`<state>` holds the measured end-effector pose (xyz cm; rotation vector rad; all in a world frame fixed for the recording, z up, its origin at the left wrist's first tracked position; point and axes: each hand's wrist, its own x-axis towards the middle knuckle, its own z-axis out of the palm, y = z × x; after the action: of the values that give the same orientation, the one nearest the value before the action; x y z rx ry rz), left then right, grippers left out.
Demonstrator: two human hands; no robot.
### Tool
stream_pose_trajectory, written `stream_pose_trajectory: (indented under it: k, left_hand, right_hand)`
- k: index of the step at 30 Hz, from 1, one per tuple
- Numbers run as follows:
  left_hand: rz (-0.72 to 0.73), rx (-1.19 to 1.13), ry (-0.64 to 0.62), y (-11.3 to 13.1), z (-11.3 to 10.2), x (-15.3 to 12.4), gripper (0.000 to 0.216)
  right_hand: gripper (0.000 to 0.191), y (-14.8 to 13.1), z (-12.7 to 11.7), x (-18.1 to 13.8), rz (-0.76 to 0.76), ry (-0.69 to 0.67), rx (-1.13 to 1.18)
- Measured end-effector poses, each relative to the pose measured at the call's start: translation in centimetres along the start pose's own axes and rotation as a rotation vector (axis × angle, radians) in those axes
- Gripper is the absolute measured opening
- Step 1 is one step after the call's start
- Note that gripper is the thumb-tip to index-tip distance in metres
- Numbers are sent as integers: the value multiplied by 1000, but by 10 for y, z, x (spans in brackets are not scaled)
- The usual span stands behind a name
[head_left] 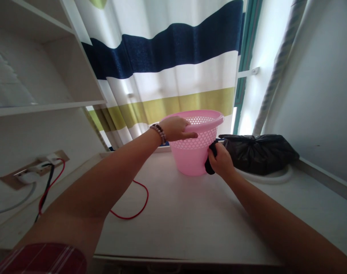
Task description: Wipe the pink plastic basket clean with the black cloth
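A pink plastic basket with a perforated upper wall stands on the white desk near the curtain. My left hand, with a bead bracelet at the wrist, grips the basket's rim from the left side. My right hand is closed on a small dark cloth and presses it against the basket's lower right wall.
A tied black plastic bag lies on a white round object right of the basket. A red cable runs across the desk from a wall socket at left. White shelves hang at upper left; a striped curtain is behind.
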<state>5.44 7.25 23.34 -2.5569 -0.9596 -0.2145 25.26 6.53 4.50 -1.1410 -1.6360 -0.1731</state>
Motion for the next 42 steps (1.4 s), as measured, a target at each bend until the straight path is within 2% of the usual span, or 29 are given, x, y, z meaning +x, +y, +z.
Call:
stream_pose_trajectory:
  k: [3, 8, 10, 12, 14, 16, 17, 20, 23, 28, 32, 37, 40, 42]
  left_hand:
    - [1, -4, -1, 0, 1, 3, 62]
    - [-24, -15, 107, -5, 8, -4, 61]
    - [-25, -40, 111, -10, 7, -8, 61]
    - [-22, -88, 39, -16, 1, -11, 60]
    - [-29, -112, -100, -18, -11, -7, 59]
    - [-45, -83, -227, -12, -22, 3, 54]
    - [-44, -77, -226, -6, -26, 10, 49]
    - [-35, -73, -115, 18, -23, 32, 51]
    - [-85, -14, -92, 31, -8, 46, 56]
    - [-132, -127, -252, 10, 3, 40, 48]
    - [-116, -210, -275, -8, -1, 25, 48]
    - [-82, -224, -273, -11, -2, 13, 47]
    - [-74, -230, -262, -10, -2, 11, 45]
    - [-62, -233, -263, -10, -2, 11, 47]
  right_hand:
    - [9, 7, 2, -8, 26, -81, -48]
    - [10, 17, 5, -24, 96, -287, -118]
    - [10, 20, 6, -28, 107, -336, -119]
    - [11, 22, 7, -30, 122, -390, -119]
    - [12, 23, 10, -33, 136, -450, -113]
    - [14, 20, 14, -36, 147, -512, -106]
    - [14, 18, 16, -38, 151, -542, -103]
    - [16, 11, 20, -41, 161, -617, -102]
    - [19, 7, 19, -42, 157, -667, -104]
    - [19, 3, 15, -40, 130, -713, -101]
    - [18, -5, 15, -42, 84, -742, -97]
    - [15, -19, 13, -46, 42, -768, -94]
    - [18, -32, 7, -35, 63, -706, -38]
    - [21, -44, 1, -19, 101, -581, 10]
